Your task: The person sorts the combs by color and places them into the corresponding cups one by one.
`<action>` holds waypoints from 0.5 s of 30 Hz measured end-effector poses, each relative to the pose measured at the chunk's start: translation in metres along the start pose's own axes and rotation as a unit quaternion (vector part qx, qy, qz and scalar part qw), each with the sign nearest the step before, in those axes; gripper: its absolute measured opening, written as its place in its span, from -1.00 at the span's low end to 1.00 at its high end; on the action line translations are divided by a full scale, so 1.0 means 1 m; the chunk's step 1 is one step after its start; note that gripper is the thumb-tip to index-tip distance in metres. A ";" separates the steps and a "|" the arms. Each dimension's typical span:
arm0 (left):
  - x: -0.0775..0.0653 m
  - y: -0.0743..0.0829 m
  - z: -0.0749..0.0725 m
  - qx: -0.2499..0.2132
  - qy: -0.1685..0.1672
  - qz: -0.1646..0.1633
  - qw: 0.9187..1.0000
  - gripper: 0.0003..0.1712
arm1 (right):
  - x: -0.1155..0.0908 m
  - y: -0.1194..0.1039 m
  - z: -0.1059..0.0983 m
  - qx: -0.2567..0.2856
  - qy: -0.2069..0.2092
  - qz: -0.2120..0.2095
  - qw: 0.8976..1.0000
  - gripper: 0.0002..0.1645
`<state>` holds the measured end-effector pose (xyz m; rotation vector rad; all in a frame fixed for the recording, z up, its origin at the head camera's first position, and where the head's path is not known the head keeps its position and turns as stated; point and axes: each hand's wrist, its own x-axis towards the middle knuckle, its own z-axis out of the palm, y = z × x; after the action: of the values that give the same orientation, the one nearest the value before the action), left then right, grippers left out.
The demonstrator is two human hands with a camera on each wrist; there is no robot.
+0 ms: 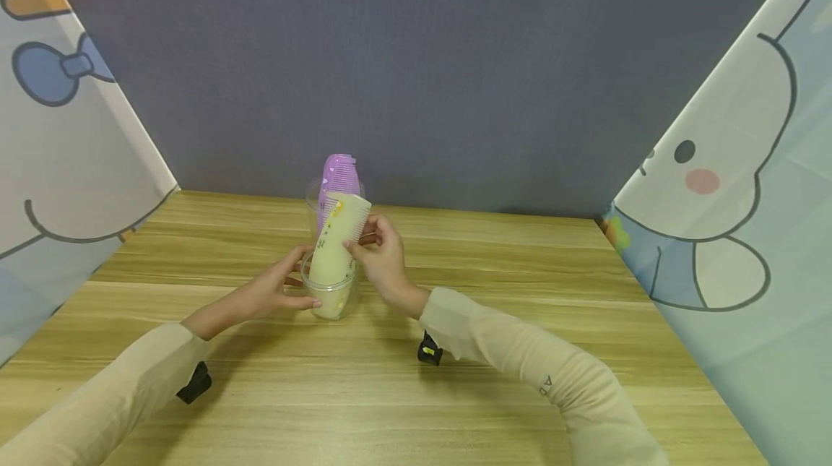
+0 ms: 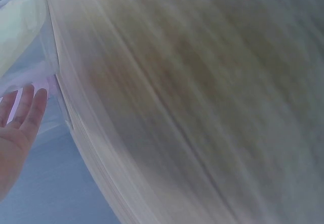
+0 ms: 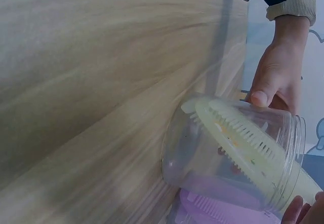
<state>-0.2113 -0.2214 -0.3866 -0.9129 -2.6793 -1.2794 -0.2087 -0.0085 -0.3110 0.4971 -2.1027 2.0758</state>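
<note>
A clear plastic jar (image 1: pixel 353 298) stands on the table, with a pale yellow comb (image 1: pixel 333 253) leaning up out of it. My left hand (image 1: pixel 269 292) holds this jar from the left, its thumb at the front near the rim and its fingers round the far side. At the comb's upper part, my right hand (image 1: pixel 388 260) pinches it between thumb and fingers. In the right wrist view, teeth along both sides of the pale yellow comb (image 3: pixel 248 150) suggest two overlapping combs inside. Behind stands a purple comb (image 1: pixel 339 171) in another clear jar (image 1: pixel 313 199).
The wooden table (image 1: pixel 494 394) runs back to a dark grey panel (image 1: pixel 455 76). Cartoon-printed sheets (image 1: pixel 734 162) flank it on both sides. A black strap mount (image 1: pixel 429 350) shows at my right wrist.
</note>
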 end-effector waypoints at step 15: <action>0.001 0.001 0.000 0.000 0.003 0.002 1.000 -0.06 | 0.003 0.004 -0.003 0.045 0.016 -0.010 0.999 -0.66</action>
<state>-0.2113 -0.2202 -0.3857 -0.9127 -2.6723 -1.2794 -0.2134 -0.0065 -0.3132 0.4913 -1.9848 2.1602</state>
